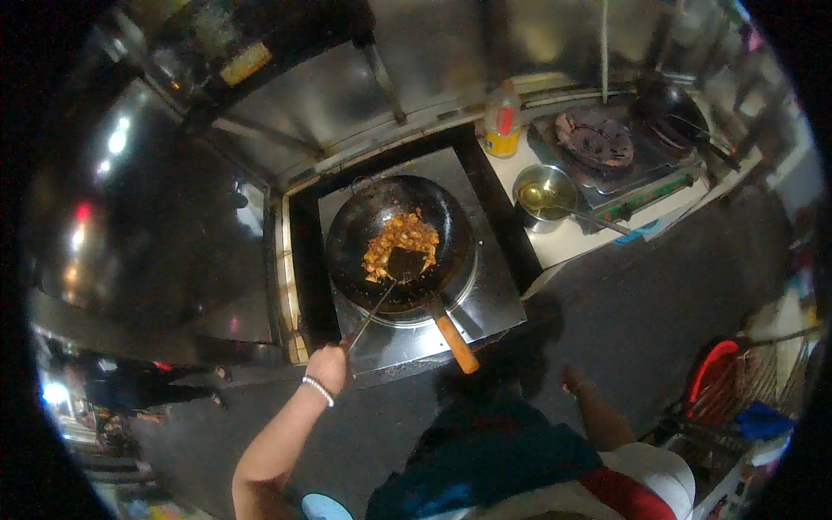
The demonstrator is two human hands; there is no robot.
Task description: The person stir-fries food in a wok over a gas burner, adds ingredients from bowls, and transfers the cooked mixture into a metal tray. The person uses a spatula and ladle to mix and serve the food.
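My left hand (pixel 328 367), with a beaded bracelet at the wrist, is closed around the handle of a metal wok spatula (pixel 375 316). The spatula's dark blade (pixel 406 264) rests in a black wok (pixel 351 227), against browned, chopped food (pixel 403 237) heaped at its middle. The wok sits on a round burner in a steel cooktop (pixel 497 309). Its wooden handle (pixel 457 344) points toward me and no hand is on it. My right hand (pixel 570 382) hangs in shadow at my right side, away from the stove; its fingers are too dark to make out.
Right of the cooktop are a plastic bottle (pixel 503 127), a steel pot (pixel 546 195) of yellowish liquid with a ladle (pixel 598 221) in it, and a second burner (pixel 595 140). A dark pan (pixel 673 117) stands beyond. A red basin (pixel 712 377) is at lower right. Someone in dark clothes (pixel 140 387) is at left.
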